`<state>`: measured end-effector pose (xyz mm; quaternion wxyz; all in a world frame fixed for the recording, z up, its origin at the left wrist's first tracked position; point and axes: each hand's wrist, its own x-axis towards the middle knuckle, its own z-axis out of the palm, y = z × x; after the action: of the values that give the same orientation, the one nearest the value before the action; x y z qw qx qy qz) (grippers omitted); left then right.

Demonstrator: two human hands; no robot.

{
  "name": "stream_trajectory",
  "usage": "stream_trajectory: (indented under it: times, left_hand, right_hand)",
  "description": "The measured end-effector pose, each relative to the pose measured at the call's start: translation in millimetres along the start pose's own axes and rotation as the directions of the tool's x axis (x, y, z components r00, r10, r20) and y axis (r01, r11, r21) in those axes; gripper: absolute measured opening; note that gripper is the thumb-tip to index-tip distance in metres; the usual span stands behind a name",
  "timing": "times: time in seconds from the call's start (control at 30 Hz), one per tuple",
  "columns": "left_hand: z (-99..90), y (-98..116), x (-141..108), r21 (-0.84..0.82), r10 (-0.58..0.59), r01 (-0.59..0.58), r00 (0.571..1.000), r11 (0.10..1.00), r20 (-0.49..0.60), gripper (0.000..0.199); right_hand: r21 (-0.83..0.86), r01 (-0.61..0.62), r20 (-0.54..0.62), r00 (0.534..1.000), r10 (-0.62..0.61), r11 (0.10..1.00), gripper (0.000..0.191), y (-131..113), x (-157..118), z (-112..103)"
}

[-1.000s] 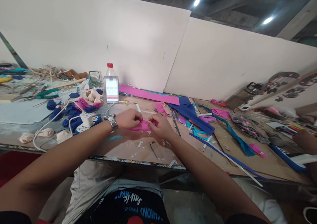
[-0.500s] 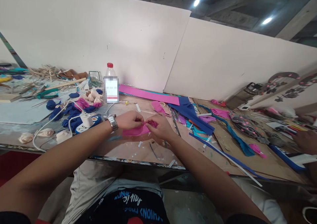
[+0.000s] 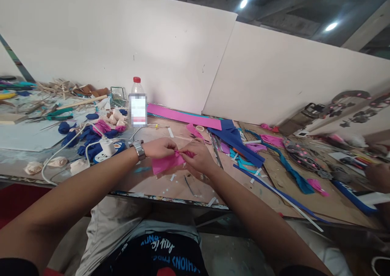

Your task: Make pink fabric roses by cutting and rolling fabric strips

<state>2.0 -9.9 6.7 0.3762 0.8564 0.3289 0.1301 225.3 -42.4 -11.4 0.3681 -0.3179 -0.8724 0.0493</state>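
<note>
A bright pink piece of paper or cloth (image 3: 166, 163) is pinched between both hands, low over the wooden table (image 3: 152, 185). My left hand (image 3: 161, 148), with a metal watch at the wrist, grips its upper edge with closed fingers. Thumb and fingers of my right hand (image 3: 196, 156) close on a bunched, twisted part of the same pink piece. The fingertips of both hands nearly meet. Its flat part hangs down below my left hand. Behind my right hand lies another pink scrap (image 3: 193, 130), near a ring of tape (image 3: 200, 128).
A red-capped bottle (image 3: 137, 85) stands behind my left hand. Leftward are a power strip (image 3: 108, 150) with white cables, blue bundles (image 3: 88, 138) and cream rosettes (image 3: 34, 168). Blue strips (image 3: 239, 144) and cardboard (image 3: 283, 178) lie right. Another person's hand (image 3: 378, 176) is at the far right.
The flat part of the pink piece has swung lower and now shows a pointed lower corner. Both hands stay nearly in place, still pinching it.
</note>
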Motion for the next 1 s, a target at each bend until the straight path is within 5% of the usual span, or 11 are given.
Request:
stream_trajectory:
  times: [0.5,1.0]
  left_hand:
    - [-0.7,2.1,1.3,-0.020,0.006,-0.007,0.999,1.000,-0.045,0.029]
    - [6.8,8.2,-1.4,0.280,0.155,-0.092,0.965,0.955,-0.210,0.026]
  right_hand:
    - [0.010,-0.032,0.033,0.999,0.031,0.999,0.007,-2.1,0.5,-2.1]
    - [-0.002,-0.135,0.025,0.991,0.135,0.991,0.005,2.4,1.2,1.2]
